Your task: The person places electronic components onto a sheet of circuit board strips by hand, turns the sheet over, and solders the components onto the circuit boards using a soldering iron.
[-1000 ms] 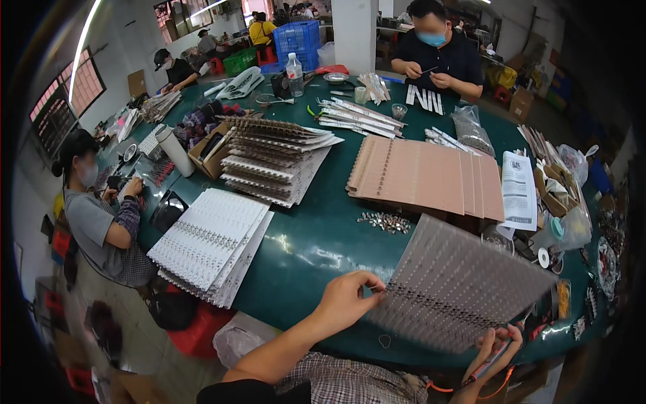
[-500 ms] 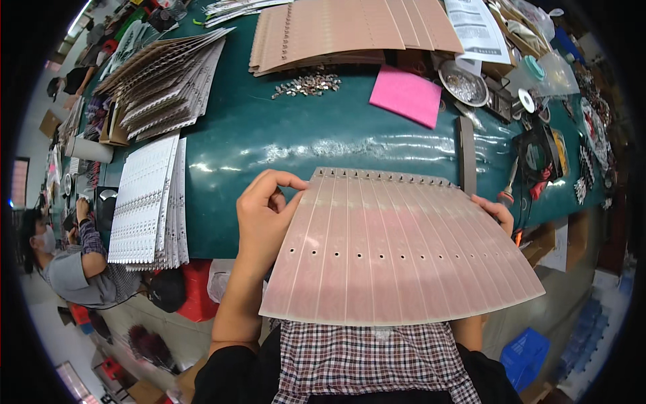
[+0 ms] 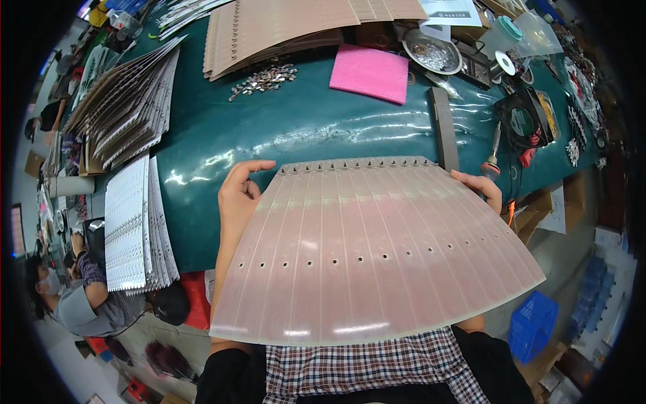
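A wide, pale pink circuit-board panel [image 3: 363,269] is tilted above my lap, just in front of the table's near edge. It is scored into several narrow strips, with a row of small holes across it and little metal pieces along its far edge. My left hand [image 3: 239,195] holds the panel at its far left corner, index finger bent over toward the corner. At the opposite corner my right hand [image 3: 481,190] grips the right edge; its palm and thumb are hidden beneath the panel.
On the green table [image 3: 282,128] lie a stack of tan panels [image 3: 289,34], a pile of small metal parts [image 3: 264,81], a pink foam sheet [image 3: 370,74] and a grey bar [image 3: 444,131]. White panels [image 3: 128,225] are stacked left. A soldering iron [image 3: 492,161] and fan [image 3: 525,120] sit right. A person [image 3: 94,310] works at left.
The panel has tipped flatter and appears larger, closer to me. My left index finger has lifted off the panel's corner and straightened somewhat. The whole view has shifted slightly.
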{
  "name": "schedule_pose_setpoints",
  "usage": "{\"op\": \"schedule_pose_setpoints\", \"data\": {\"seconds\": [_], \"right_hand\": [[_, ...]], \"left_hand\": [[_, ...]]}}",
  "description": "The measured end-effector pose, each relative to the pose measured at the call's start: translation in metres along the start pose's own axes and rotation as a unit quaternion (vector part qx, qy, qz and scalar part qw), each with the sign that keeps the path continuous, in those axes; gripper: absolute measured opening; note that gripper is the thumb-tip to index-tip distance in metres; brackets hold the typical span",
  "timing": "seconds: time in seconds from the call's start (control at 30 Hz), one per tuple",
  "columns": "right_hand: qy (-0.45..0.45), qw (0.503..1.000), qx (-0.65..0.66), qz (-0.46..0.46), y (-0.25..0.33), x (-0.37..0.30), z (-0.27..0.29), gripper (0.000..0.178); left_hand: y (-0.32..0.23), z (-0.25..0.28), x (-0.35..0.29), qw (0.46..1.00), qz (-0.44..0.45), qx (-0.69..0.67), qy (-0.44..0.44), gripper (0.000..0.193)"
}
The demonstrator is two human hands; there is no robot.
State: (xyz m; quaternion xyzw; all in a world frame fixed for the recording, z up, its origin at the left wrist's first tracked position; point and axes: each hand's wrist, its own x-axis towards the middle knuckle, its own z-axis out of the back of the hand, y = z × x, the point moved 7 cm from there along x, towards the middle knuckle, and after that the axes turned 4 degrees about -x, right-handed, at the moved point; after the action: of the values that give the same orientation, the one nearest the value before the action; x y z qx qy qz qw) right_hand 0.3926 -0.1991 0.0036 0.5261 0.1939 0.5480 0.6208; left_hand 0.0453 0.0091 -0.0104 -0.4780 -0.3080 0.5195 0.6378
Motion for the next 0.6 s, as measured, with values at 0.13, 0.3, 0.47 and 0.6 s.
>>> {"op": "schedule_pose_setpoints", "data": {"seconds": [0.13,0.3,0.47,0.6], "right_hand": [[0.0,0.999,0.004,0.047,0.001,0.004,0.0,0.045],[-0.037,0.998,0.02,0.052,0.001,-0.003,-0.004,0.045],[-0.02,0.997,0.038,0.059,0.001,-0.002,-0.001,0.044],[0.044,0.999,0.021,-0.023,-0.009,0.011,0.009,0.039]], "left_hand": [[0.006,-0.014,0.012,1.0,-0.014,0.022,0.009,0.034],[0.008,-0.027,0.021,0.997,-0.051,0.056,0.012,0.031],[0.012,-0.03,0.024,0.996,-0.054,0.066,0.028,0.027],[0.011,-0.029,0.024,0.995,-0.071,0.062,0.014,0.026]]}}
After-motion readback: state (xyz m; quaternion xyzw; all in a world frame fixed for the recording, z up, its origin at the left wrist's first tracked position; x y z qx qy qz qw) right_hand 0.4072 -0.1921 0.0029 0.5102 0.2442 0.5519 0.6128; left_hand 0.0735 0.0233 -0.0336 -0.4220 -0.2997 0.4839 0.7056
